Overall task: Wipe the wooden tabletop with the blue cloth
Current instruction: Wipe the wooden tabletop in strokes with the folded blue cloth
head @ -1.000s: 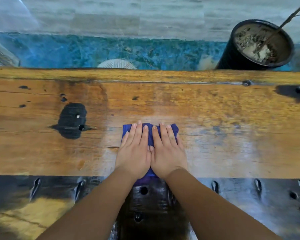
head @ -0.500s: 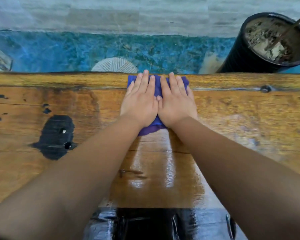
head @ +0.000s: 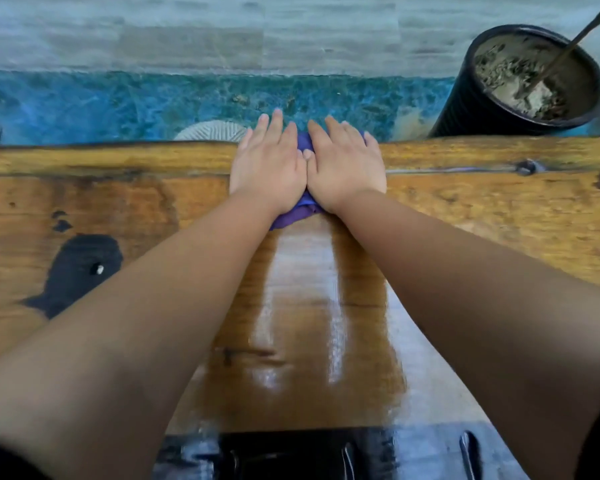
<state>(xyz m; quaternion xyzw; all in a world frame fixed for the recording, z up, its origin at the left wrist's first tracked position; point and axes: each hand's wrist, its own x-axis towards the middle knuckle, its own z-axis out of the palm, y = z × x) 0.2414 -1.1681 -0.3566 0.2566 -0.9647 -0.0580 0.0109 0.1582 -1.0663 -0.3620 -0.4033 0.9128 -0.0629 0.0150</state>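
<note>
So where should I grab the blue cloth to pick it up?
Probably the bunched edge of the blue cloth poking out at the wrists, pinched from the near side. The rest lies flat under the left hand and right hand at the tabletop's far edge.

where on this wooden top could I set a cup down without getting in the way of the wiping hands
Bare wood lies right of the right hand, up to the bolt, and left of the left hand, above the black patch. The middle is crowded: both hands press the blue cloth at the far edge, above a wet streak.

Black ribbed pot (head: 478,98) of soil with a stick (head: 568,46), on blue floor (head: 118,102).
</note>
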